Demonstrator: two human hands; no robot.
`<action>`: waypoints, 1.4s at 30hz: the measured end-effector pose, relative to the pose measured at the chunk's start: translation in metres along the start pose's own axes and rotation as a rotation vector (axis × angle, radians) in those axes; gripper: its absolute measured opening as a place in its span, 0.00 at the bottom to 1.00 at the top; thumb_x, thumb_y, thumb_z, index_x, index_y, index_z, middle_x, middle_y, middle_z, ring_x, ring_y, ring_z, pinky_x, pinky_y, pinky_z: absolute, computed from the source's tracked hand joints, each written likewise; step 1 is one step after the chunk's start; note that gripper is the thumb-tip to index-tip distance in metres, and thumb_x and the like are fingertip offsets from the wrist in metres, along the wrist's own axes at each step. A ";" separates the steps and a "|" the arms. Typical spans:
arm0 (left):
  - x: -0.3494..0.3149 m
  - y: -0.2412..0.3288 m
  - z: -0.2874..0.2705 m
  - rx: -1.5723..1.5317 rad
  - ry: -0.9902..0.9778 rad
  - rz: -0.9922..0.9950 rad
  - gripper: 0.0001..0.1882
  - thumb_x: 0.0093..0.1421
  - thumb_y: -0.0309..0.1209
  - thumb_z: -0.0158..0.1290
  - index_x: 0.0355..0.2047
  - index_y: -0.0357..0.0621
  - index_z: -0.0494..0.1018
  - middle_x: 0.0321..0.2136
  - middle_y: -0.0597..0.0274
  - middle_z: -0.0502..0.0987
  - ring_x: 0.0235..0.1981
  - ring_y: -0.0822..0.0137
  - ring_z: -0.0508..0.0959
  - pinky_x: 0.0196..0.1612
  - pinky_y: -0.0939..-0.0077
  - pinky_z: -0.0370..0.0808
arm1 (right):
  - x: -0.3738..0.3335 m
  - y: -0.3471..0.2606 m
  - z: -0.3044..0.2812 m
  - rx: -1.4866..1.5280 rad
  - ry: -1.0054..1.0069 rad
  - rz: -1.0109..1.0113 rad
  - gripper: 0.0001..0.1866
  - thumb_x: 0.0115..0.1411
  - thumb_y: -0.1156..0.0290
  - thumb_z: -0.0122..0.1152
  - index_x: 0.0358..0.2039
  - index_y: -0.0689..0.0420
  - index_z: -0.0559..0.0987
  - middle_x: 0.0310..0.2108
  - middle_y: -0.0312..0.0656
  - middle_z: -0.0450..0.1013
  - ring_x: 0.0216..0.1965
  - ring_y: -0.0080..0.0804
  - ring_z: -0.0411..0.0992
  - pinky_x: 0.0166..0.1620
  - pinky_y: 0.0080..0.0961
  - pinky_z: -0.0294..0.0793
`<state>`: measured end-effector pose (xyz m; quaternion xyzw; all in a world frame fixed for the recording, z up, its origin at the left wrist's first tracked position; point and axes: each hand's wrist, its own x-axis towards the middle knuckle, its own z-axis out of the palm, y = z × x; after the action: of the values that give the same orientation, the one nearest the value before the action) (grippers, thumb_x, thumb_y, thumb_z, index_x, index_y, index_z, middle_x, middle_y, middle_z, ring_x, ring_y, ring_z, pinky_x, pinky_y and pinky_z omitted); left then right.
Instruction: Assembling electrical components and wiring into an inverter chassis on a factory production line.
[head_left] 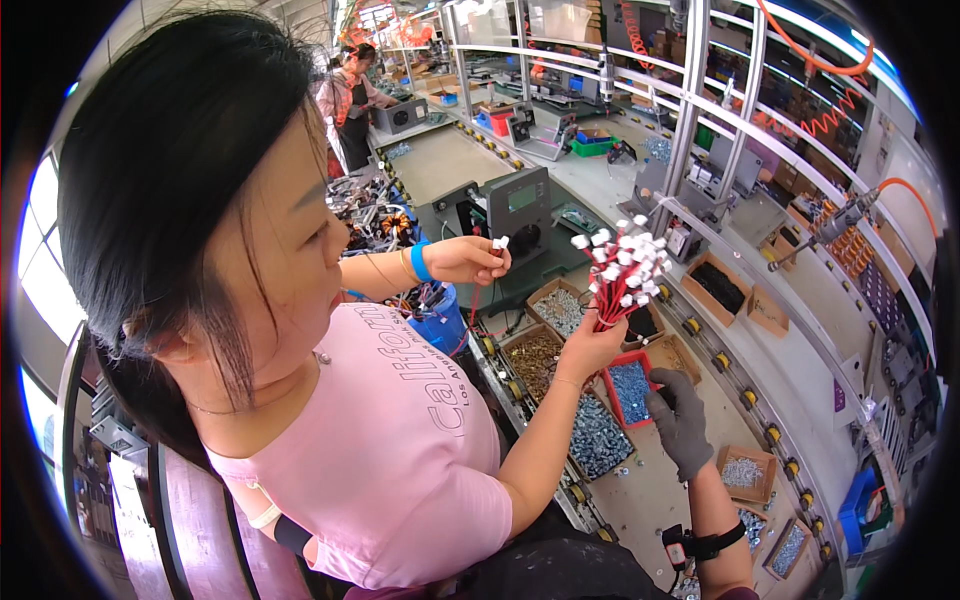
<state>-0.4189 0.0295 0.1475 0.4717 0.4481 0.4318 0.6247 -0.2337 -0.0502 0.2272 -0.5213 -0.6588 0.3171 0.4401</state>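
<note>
Currently, the wearer's left hand is lying out of view, so I cannot tell its state. At left, a co-worker (370,455) is pinching a white connector (500,243) in a blue-banded hand (468,260) and gripping a bundle of white-tipped red wires (632,268) in the other hand (592,350). Below the bundle, a red tray (611,394) is holding bluish fasteners (630,388). At its right edge, the wearer's gray-gloved right hand (682,428) is curving, thumb and fingers parted. Farther right, a cardboard box (747,494) is holding silvery fasteners (743,471).

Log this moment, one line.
right hand: gloved, beside red bin | left hand: out of view | co-worker's hand: gripping white-tipped red wires
</note>
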 end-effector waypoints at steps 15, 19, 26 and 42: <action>0.067 0.005 0.034 -0.140 0.008 -0.040 0.17 0.63 0.38 0.53 0.48 0.45 0.76 0.41 0.53 0.79 0.45 0.54 0.79 0.50 0.61 0.73 | 0.095 0.026 -0.009 0.928 0.257 0.486 0.25 0.63 0.45 0.56 0.52 0.47 0.75 0.44 0.35 0.77 0.45 0.28 0.75 0.50 0.38 0.72; 0.056 -0.005 0.033 -0.091 -0.004 -0.063 0.17 0.62 0.38 0.54 0.48 0.45 0.76 0.42 0.53 0.79 0.45 0.53 0.79 0.50 0.60 0.72 | 0.104 0.026 -0.002 1.090 0.295 0.207 0.12 0.66 0.66 0.56 0.47 0.57 0.77 0.41 0.38 0.78 0.39 0.29 0.78 0.44 0.28 0.79; 0.006 -0.053 0.033 0.259 -0.163 -0.157 0.17 0.62 0.39 0.54 0.49 0.46 0.76 0.42 0.53 0.79 0.46 0.52 0.78 0.51 0.59 0.72 | 0.084 0.036 -0.054 1.278 0.359 -0.018 0.18 0.67 0.62 0.50 0.54 0.55 0.74 0.48 0.40 0.76 0.46 0.32 0.76 0.49 0.32 0.78; -0.117 -0.005 0.110 0.740 0.228 0.714 0.31 0.54 0.32 0.63 0.56 0.39 0.64 0.51 0.49 0.70 0.50 0.54 0.75 0.56 0.63 0.71 | 0.013 0.005 -0.055 1.214 0.506 0.479 0.15 0.64 0.62 0.56 0.47 0.57 0.77 0.41 0.39 0.79 0.41 0.33 0.78 0.47 0.33 0.79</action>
<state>-0.3381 -0.1059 0.1770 0.7340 0.4474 0.4791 0.1775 -0.1821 -0.0383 0.2489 -0.3718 -0.1093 0.5860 0.7116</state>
